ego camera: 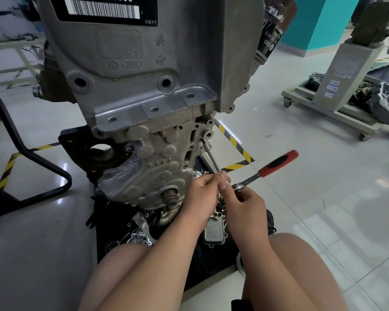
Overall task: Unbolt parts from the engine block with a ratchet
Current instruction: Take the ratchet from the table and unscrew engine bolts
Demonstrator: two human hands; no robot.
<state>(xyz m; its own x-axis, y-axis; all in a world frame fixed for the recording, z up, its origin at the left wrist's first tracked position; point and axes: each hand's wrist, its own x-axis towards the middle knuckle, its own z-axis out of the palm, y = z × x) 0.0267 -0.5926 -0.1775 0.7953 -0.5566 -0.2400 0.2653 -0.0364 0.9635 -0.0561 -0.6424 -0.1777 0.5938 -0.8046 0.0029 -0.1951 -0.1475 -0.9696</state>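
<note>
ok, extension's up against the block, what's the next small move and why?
Probably shift the right hand from the ratchet head out onto the red handle and swing it. The extension meets the right edge of the engine block, the left hand pinches it near the head, and the handle juts out unheld.

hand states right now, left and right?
Left hand: closed, fingers gripping the extension bar.
Right hand: closed, holding the ratchet at its head.

Grey engine block (144, 90), red-and-black ratchet handle (279, 163), yellow-black striped floor tape (233, 140), teal wall (323, 21).
</note>
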